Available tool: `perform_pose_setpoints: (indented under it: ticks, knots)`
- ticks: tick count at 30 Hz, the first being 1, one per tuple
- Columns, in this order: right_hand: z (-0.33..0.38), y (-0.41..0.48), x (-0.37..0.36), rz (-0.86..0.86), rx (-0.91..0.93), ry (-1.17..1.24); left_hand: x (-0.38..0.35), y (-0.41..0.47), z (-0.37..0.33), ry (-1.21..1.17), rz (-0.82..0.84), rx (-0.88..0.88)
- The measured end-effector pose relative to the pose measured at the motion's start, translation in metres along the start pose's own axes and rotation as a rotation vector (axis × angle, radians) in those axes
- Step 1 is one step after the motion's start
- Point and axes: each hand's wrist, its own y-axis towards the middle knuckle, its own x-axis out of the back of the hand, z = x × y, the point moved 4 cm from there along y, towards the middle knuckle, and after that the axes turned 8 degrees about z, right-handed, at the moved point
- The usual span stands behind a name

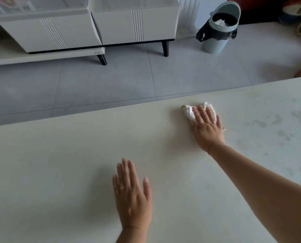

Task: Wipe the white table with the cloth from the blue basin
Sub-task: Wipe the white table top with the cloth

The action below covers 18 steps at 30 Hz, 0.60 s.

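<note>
Head view: the right grip [206, 127] is pressing the cloth [188, 112] with flat, straight fingers near the bench's [58, 155] far edge. The left grip [132, 195] is resting spread and empty toward the near edge. Even, overlapping passes should be heading rightward into the smears [297, 123]. The basin is lying out of frame, and fingers are hiding much of the cloth.

White table [58, 163], crumpled cloth [188, 113] near far edge, smudges [279, 121] at right
</note>
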Motion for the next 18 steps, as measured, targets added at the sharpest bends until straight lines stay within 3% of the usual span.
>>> perform_pose_setpoints:
  ticks: [3,5,10,14,18]
  knots:
    - [0.014,-0.009,-0.003,-0.028,-0.141,0.095,-0.018,-0.025,-0.018,-0.012,0.056,-0.018]
    - [0.040,-0.027,-0.014,-0.036,-0.124,0.099,-0.025,-0.031,-0.018,-0.014,0.044,-0.011]
    - [0.098,-0.095,-0.052,0.034,0.225,0.002,-0.026,-0.031,-0.020,-0.020,0.063,-0.009]
    - [0.076,-0.102,-0.045,0.101,0.469,-0.072,-0.023,-0.033,-0.020,-0.018,0.043,0.002]
    - [-0.004,-0.092,-0.024,0.018,0.201,-0.040,-0.022,-0.033,-0.023,-0.009,0.046,-0.002]
